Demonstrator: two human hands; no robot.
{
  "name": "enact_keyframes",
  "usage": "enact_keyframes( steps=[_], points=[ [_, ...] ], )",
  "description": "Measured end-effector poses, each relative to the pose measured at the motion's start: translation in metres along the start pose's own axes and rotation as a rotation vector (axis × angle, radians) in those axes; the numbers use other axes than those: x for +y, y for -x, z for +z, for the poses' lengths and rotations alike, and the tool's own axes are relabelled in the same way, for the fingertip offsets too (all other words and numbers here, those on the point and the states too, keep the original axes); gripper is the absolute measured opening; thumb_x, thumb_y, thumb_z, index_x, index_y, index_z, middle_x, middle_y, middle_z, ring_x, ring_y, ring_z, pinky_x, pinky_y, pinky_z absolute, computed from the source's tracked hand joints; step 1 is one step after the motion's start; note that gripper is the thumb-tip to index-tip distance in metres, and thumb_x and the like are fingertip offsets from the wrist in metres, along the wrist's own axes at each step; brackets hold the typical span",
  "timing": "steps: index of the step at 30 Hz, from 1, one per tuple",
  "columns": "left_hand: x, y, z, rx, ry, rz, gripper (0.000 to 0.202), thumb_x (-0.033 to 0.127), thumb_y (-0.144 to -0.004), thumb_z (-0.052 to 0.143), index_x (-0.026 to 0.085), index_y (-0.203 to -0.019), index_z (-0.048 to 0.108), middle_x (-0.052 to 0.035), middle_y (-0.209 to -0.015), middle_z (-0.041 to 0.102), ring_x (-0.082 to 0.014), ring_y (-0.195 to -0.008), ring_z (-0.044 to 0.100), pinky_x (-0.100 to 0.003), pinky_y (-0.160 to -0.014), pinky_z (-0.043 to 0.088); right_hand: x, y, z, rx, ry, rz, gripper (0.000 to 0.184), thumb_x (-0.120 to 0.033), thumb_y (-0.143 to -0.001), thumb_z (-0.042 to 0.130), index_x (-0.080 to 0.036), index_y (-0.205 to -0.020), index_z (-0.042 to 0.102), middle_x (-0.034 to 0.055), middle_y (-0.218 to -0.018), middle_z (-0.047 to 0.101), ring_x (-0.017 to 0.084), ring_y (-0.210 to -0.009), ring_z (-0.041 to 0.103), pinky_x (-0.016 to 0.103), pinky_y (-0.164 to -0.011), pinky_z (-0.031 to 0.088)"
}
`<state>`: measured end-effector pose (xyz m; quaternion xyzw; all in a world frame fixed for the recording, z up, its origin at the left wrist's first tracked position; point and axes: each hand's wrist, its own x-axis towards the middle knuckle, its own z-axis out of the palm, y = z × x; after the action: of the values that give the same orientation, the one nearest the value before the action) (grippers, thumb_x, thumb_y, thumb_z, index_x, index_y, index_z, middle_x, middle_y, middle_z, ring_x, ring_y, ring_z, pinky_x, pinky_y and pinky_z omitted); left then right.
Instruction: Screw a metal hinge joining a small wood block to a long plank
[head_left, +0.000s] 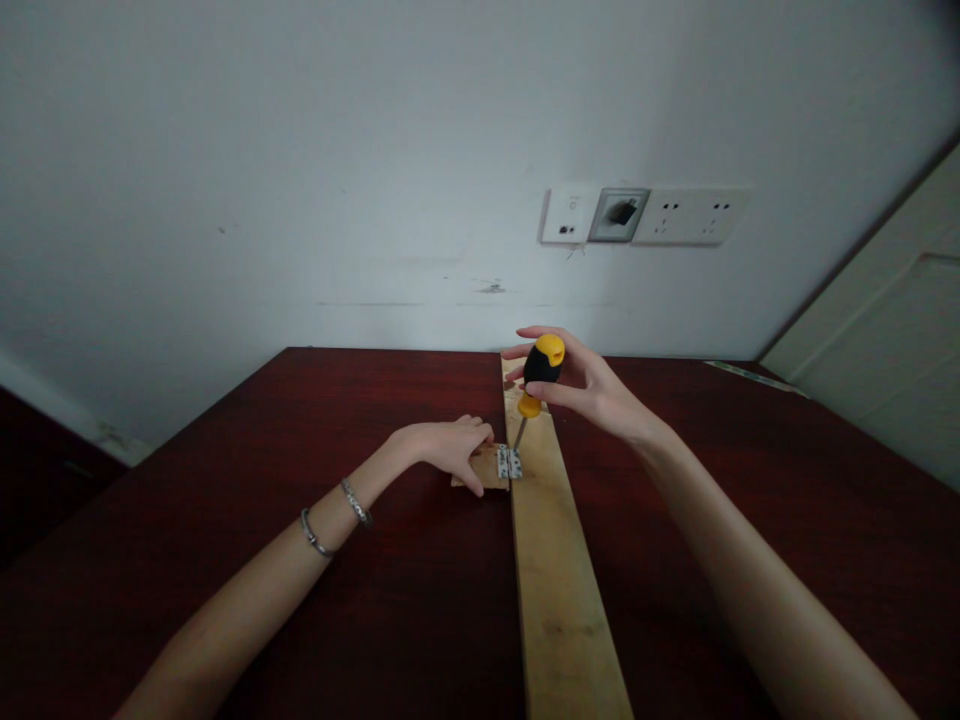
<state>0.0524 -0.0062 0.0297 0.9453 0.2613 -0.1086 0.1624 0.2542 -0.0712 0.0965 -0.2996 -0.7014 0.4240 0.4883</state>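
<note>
My right hand [574,375] holds a screwdriver [543,362] with a yellow and black handle, its fingers around the grip. The shaft slants down, and its tip meets a small hinge [514,463] with a light, dark-spotted surface. That hinge bridges a long wooden plank [559,580] and a short wooden block [487,473] lying against the plank's left edge. My left hand [454,450] grips the short block from above, thumb at its near side and fingers at its far side. Any screw under the tip is too small to make out.
Both pieces of wood lie on a dark red tabletop [360,640]. Behind it rises a white wall [337,180] with a row of sockets [679,217] and a black plug [622,211]. A thin patterned strip [757,377] lies at the back right, near a pale door [892,300].
</note>
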Motion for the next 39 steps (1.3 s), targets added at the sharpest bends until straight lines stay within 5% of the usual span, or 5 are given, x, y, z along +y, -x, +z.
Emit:
enact_keyframes(
  steps=[7, 18, 26, 34, 39],
  points=[
    [-0.004, -0.002, 0.003, 0.001, 0.029, 0.002, 0.068, 0.062, -0.058, 0.066, 0.017, -0.105, 0.047, -0.0068, -0.101, 0.049, -0.0231, -0.093, 0.045, -0.028, -0.075, 0.039, -0.002, 0.0, -0.003, -0.023, -0.024, -0.032, 0.04, -0.018, -0.073, 0.067, -0.019, -0.11, 0.052, 0.0067, -0.103, 0.061, 0.019, -0.092, 0.061, 0.041, -0.086, 0.047],
    [-0.002, -0.001, 0.001, -0.011, 0.033, -0.022, 0.071, 0.062, -0.057, 0.067, 0.017, -0.108, 0.046, -0.0076, -0.103, 0.049, -0.0245, -0.096, 0.045, -0.03, -0.077, 0.039, 0.018, -0.006, 0.024, 0.266, -0.015, -0.148, 0.029, -0.026, -0.074, 0.067, -0.023, -0.091, 0.044, -0.0015, -0.083, 0.056, 0.012, -0.07, 0.054, 0.03, -0.067, 0.046],
    [-0.004, -0.002, 0.003, -0.014, 0.037, -0.008, 0.071, 0.061, -0.057, 0.067, 0.017, -0.109, 0.045, -0.0077, -0.106, 0.049, -0.0246, -0.099, 0.044, -0.03, -0.081, 0.039, 0.024, -0.005, 0.015, 0.094, -0.241, -0.088, 0.037, -0.038, -0.082, 0.051, -0.026, -0.117, 0.046, 0.0012, -0.092, 0.052, 0.014, -0.076, 0.055, 0.031, -0.07, 0.047],
    [0.0, -0.001, 0.0, -0.019, 0.032, -0.018, 0.071, 0.06, -0.058, 0.067, 0.016, -0.11, 0.046, -0.0086, -0.106, 0.048, -0.0253, -0.099, 0.044, -0.031, -0.081, 0.039, 0.021, -0.006, 0.013, 0.178, -0.16, -0.123, 0.03, -0.028, -0.071, 0.07, -0.023, -0.089, 0.047, 0.0015, -0.095, 0.057, 0.015, -0.087, 0.06, 0.033, -0.078, 0.049],
    [0.0, 0.0, 0.0, -0.021, 0.033, -0.019, 0.07, 0.061, -0.059, 0.066, 0.016, -0.109, 0.045, -0.0085, -0.105, 0.048, -0.0251, -0.097, 0.044, -0.031, -0.077, 0.04, 0.02, -0.006, 0.02, 0.223, -0.077, -0.076, 0.035, -0.033, -0.072, 0.069, -0.025, -0.094, 0.042, -0.0018, -0.085, 0.056, 0.011, -0.067, 0.055, 0.029, -0.065, 0.048]
  ],
)
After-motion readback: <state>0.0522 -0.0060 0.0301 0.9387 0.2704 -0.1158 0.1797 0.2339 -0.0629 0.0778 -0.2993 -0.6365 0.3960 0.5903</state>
